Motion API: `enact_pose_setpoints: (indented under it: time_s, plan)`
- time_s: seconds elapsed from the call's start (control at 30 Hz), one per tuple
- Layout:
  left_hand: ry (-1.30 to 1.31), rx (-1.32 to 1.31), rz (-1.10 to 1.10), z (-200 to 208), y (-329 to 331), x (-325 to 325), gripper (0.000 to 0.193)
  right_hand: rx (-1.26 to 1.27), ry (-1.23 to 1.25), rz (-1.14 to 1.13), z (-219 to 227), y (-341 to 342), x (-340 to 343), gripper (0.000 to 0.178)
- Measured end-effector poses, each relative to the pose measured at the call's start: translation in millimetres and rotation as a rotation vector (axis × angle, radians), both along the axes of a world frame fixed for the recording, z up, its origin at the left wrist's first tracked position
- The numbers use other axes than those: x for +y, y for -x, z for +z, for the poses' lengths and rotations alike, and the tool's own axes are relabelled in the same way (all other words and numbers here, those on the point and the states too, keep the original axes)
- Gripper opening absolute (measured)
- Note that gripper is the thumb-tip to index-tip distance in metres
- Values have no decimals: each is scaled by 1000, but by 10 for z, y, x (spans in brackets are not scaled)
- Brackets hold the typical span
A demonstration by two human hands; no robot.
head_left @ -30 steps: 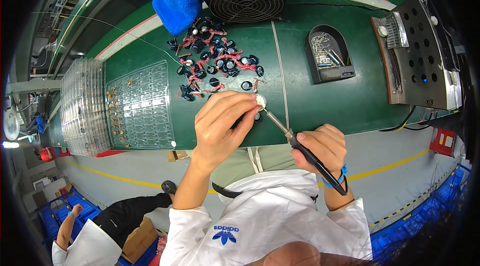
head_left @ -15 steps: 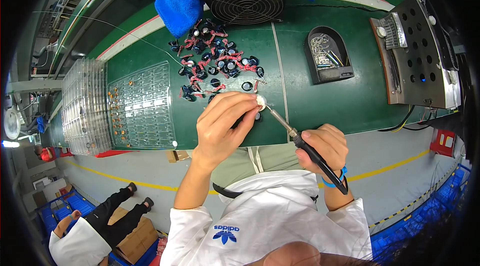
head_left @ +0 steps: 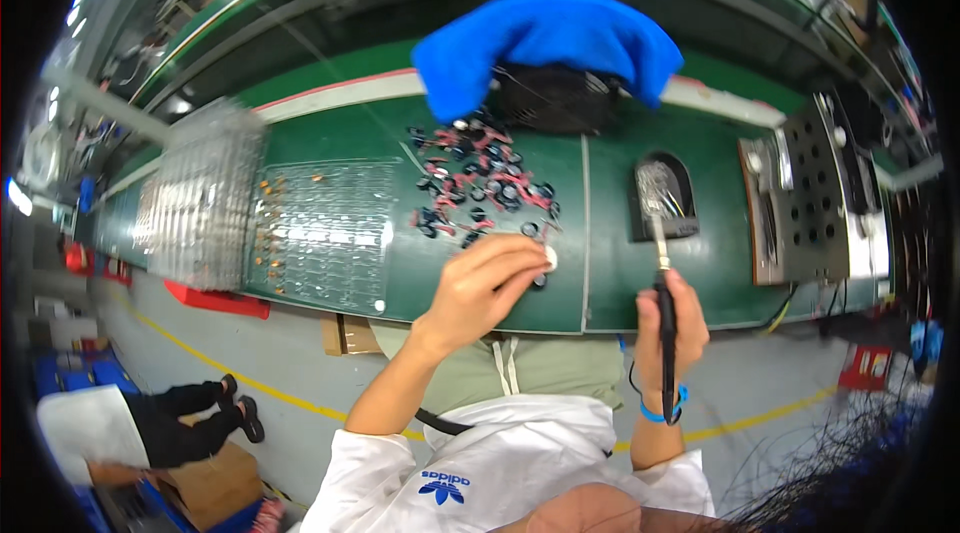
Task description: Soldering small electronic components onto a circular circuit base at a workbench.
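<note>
My left hand [head_left: 484, 289] pinches a small round white part [head_left: 550, 258] between thumb and fingertips, low over the green bench. A dark round piece [head_left: 540, 281] shows just below that part. My right hand [head_left: 682, 325] is wrapped round the black handle of a soldering iron [head_left: 665, 318]. The iron points away from me, its tip at a small black open box [head_left: 680, 227] with tangled silvery wire [head_left: 655, 185] in it. Whether the tip touches the wire cannot be told through the blur. Beyond my left hand lie many small dark round components [head_left: 480, 188] with red leads.
A clear tray [head_left: 330, 233] with small orange pieces lies left, beside stacked clear trays [head_left: 205, 198]. At the back stands a black fan [head_left: 555, 103] under a blue towel [head_left: 560, 28]. A metal box with holes [head_left: 815, 188] stands right. Another person [head_left: 110, 433] is lower left.
My right hand has swung the soldering iron away from the white part, rightward to the black box. My left hand still holds the part. The whole view has shifted and blurred.
</note>
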State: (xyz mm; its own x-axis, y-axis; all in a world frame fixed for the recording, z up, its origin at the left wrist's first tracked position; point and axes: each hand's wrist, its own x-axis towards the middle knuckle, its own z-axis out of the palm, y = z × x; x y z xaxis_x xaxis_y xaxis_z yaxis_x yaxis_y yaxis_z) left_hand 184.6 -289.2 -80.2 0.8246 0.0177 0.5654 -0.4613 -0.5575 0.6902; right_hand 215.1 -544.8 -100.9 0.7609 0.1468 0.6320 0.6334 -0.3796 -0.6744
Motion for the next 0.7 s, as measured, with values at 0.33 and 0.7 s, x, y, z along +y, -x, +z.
enact_pose_setpoints:
  time_s: [0.33,0.7]
  plan:
    - [-10,-62,208,348,347,671,21,114,98,-215,42,-121,15,35]
    - [-246,34,967,1165,383,3527,16,95,-57,-54,-201,-87,104,39]
